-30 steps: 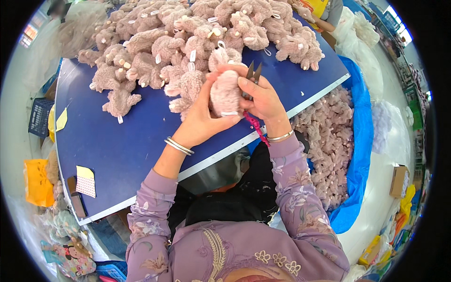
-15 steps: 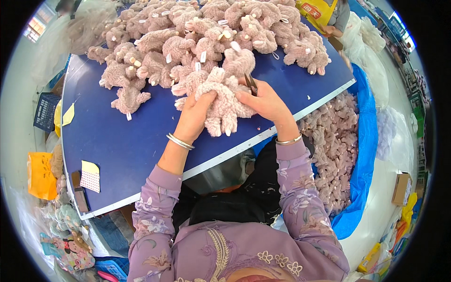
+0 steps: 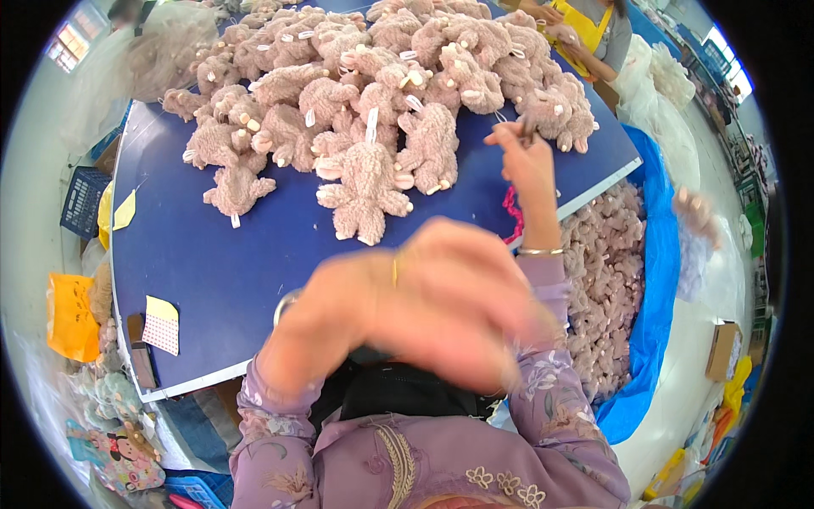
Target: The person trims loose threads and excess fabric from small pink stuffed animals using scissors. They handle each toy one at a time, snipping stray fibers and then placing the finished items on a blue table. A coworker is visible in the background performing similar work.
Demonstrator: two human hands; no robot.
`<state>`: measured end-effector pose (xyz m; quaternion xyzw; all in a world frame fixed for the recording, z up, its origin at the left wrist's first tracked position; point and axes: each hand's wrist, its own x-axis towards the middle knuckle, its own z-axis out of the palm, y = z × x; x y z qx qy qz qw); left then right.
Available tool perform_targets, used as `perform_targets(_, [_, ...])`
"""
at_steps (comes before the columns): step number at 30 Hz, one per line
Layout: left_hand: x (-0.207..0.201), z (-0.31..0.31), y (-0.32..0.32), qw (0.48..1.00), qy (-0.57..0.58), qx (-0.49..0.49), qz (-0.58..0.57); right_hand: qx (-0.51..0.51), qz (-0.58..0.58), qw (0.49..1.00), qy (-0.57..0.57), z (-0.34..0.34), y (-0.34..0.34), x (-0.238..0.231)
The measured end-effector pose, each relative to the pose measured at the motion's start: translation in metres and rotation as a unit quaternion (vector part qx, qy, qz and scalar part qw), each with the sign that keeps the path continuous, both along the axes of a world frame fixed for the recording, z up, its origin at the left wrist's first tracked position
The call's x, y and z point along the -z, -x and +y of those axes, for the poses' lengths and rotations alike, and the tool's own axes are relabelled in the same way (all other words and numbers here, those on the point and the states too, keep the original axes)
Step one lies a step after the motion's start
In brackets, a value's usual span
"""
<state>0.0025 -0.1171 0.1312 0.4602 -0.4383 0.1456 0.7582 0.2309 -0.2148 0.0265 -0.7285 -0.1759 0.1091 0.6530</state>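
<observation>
My left hand [image 3: 415,297], smeared by motion, is low over the table's near edge and hides part of it. My right hand [image 3: 530,165] is above the table's right side, closed around small dark thread snips [image 3: 527,133]. A fluffy pinkish-beige plush toy [image 3: 365,191] with a white loop tag lies on the blue table [image 3: 271,263], at the near edge of a heap of similar plush toys [image 3: 339,68]. Blurred in mid-air at the right is another plush toy [image 3: 698,216], touched by neither hand.
A large blue bag [image 3: 657,280] full of plush toys [image 3: 602,288] stands at the table's right. Another person [image 3: 585,38] in a yellow apron works at the far right. A dotted card [image 3: 161,327] lies near the left edge. A bright pink string [image 3: 512,212] sits by my right wrist.
The plush toy between my hands is gone from them, and one is now in the air at right. My left hand swung right and nearer; my right hand moved right with the snips.
</observation>
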Motion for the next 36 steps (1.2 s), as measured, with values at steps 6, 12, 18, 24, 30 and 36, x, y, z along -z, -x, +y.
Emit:
perform_targets(6, [-0.031, -0.049, -0.008, 0.987, -0.1, 0.056, -0.111, -0.099, -0.102, 0.989, 0.038, 0.048, 0.013, 0.036])
perform_targets(12, [-0.027, -0.082, -0.025, 0.976, -0.148, 0.025, -0.155, -0.104, -0.123, 0.974, 0.158, 0.042, 0.027, 0.013])
perform_targets(18, [-0.048, -0.053, -0.007, 0.968, -0.156, -0.045, -0.19, -0.114, -0.2, 0.963, 0.141, 0.04, 0.028, 0.017])
perform_targets(24, [-0.011, 0.035, -0.001, 0.908, -0.122, -0.393, 0.086, -0.118, 0.068, 0.978, -0.157, 0.023, 0.028, 0.005])
perform_targets(30, [0.09, 0.054, -0.046, 0.859, 0.015, -0.313, 0.406, -0.3, 0.172, 0.89, -0.297, 0.034, 0.047, 0.023])
perform_targets(36, [0.108, 0.065, -0.043, 0.863, 0.08, -0.306, 0.395, -0.319, 0.248, 0.888, -0.219, 0.041, 0.069, 0.012])
